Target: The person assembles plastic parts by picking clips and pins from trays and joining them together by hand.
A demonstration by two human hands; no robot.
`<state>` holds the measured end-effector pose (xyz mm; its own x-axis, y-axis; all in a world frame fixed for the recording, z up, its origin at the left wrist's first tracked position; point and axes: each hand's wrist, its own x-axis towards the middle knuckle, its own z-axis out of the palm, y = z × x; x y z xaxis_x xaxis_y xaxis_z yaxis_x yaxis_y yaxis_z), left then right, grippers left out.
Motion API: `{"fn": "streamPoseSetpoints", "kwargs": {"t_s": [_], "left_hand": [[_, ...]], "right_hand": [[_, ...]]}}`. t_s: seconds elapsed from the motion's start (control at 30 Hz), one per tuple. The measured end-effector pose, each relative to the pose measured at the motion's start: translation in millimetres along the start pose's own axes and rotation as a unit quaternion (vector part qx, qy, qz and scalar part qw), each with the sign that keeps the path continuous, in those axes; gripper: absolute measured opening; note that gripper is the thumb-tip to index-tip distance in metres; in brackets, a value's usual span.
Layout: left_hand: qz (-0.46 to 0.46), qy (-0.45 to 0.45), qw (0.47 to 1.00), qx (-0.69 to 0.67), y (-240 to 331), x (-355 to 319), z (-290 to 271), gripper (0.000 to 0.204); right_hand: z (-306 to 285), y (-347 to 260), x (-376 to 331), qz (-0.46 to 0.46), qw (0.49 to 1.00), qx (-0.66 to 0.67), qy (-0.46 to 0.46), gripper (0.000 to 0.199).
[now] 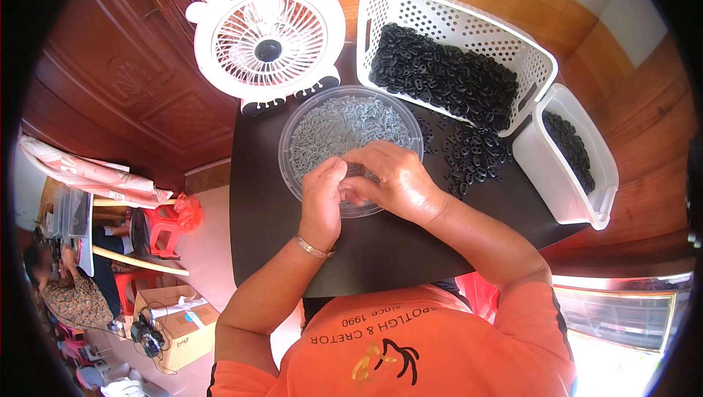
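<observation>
My left hand (321, 199) and my right hand (392, 181) meet over the near rim of a clear round bowl (293, 133) filled with small grey pieces (344, 122). The fingertips of both hands pinch together on a small part, too small to make out. A gold bracelet sits on my left wrist. Loose black oval parts (474, 155) lie on the dark table (263, 214) just right of my right hand.
A white perforated basket (454, 20) holds many black parts at the back right, and a white tub (560, 177) with more stands beside it. A white fan (267, 45) faces me at the back. Another person sits at the lower left beside red stools and a cardboard box.
</observation>
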<state>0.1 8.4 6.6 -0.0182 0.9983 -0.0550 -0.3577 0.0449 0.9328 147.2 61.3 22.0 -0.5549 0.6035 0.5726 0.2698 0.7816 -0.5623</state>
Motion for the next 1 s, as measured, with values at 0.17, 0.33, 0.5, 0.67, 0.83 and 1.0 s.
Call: {"fn": "streamPoseSetpoints", "kwargs": {"t_s": [0.17,0.33,0.5,0.67,0.83,1.0], "left_hand": [[0.013,0.001,1.000,0.006,-3.4,0.2,-5.9,0.028],[0.015,0.006,1.000,0.018,-1.1,-1.4,-2.3,0.027],[0.024,-0.002,0.999,0.025,-1.3,-3.2,-2.9,0.027],[0.028,0.000,0.999,0.034,3.1,-6.7,-0.2,0.027],[0.077,0.016,0.994,0.077,5.2,-10.4,2.5,0.028],[0.127,0.026,0.984,0.121,8.6,-14.9,6.5,0.027]], "right_hand": [[-2.6,-4.2,1.6,0.002,1.000,0.019,0.002,0.028],[-2.8,-3.4,0.6,0.006,1.000,0.017,-0.001,0.026],[-4.4,-3.8,0.6,0.006,1.000,0.017,-0.020,0.023],[-4.6,-5.7,-0.4,0.006,0.999,0.027,-0.023,0.020],[-6.4,-6.3,1.2,-0.012,0.998,0.054,-0.001,0.021],[-7.8,-3.3,-1.5,0.018,0.984,0.177,0.003,0.034]]}}
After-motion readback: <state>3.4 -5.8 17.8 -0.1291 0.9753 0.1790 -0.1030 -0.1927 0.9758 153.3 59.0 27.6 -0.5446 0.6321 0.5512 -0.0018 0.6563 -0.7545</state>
